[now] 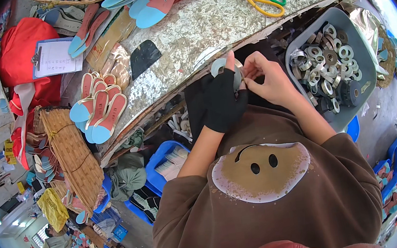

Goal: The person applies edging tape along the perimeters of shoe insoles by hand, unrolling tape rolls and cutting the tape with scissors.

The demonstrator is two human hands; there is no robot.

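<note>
My left hand (219, 100), in a black fingerless glove, is closed round a silvery-grey roll of tape (218, 65) just off the bench edge, its index finger stretched along the roll. From the other side my bare right hand (271, 79) pinches at the roll's edge with thumb and fingertips. Whether a loose tape end lies in that pinch is too small to tell. To the right stands a grey plastic bin (367, 76) holding many similar rolls (330, 57), white, silver and dark.
On the worn workbench (183, 41) lie scissors (268, 2) with green and yellow handles, pink-and-blue insoles (103, 117), a black flat piece (146, 57) and a clipboard (55, 57). A woven basket (72, 154) and a blue crate (156, 166) stand left below the bench.
</note>
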